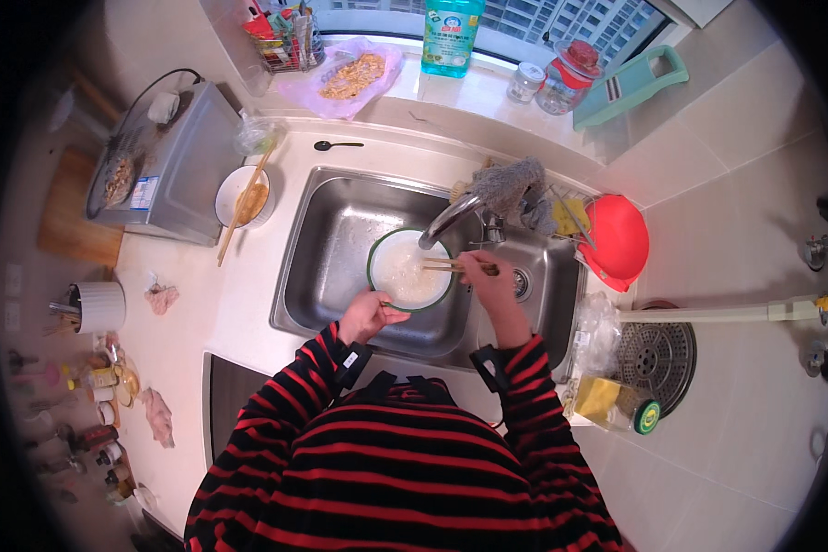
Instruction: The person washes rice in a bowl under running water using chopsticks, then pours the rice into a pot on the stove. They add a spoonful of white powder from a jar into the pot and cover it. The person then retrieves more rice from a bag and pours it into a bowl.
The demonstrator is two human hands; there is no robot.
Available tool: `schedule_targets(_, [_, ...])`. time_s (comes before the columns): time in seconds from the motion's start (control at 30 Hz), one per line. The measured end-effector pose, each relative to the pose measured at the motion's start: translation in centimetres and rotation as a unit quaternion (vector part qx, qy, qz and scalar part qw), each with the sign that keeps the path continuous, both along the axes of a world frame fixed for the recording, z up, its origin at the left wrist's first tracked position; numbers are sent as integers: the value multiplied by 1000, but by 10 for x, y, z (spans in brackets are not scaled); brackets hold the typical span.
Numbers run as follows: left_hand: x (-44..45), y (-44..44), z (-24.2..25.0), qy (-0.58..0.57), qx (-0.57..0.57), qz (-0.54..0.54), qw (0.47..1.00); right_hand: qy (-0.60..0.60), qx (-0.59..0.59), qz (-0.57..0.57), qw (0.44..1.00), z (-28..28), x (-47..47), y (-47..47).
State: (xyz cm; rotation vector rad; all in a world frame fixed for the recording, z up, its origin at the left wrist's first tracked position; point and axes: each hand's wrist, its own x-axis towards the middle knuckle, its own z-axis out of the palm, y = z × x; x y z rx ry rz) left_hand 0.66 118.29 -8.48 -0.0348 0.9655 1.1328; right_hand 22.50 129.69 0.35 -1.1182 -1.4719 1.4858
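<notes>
My left hand (374,316) grips the near rim of a white bowl (407,270) with a green edge, held over the large basin of the stainless steel sink (324,234). Cloudy whitish liquid fills the bowl; what lies in it is too blurred to tell. In my right hand (488,279) is a pair of wooden chopsticks (443,265), their tips over the bowl's right half. Just above the bowl's upper right rim ends the spout of the faucet (448,219), with a grey cloth (514,183) draped on its body. I cannot tell whether water is running.
At the left, chopsticks lie across a white bowl (229,186) holding a yellowish mixture, beside a grey countertop appliance (186,162). A black spoon (338,145) rests behind the sink. To the right are a red basin (619,238), plastic bags (597,334) and a green-lidded jar (610,406).
</notes>
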Motion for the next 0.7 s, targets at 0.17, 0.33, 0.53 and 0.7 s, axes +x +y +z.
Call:
schedule_targets(0.17, [-5, 2, -12, -21, -24, 11, 999, -4, -131, -22, 991, -35, -10, 7])
schedule_targets(0.33, [-10, 4, -28, -12, -36, 10, 999, 7, -169, -59, 984, -63, -4, 39])
schedule_targets(0.53, [-14, 3, -36, -30, -44, -1, 999, -17, -164, -32, 986, -61, -26, 75])
schedule_targets(0.7, [-15, -6, -29, -24, -18, -10, 1000, -7, -149, 79, 986, -31, -19, 48])
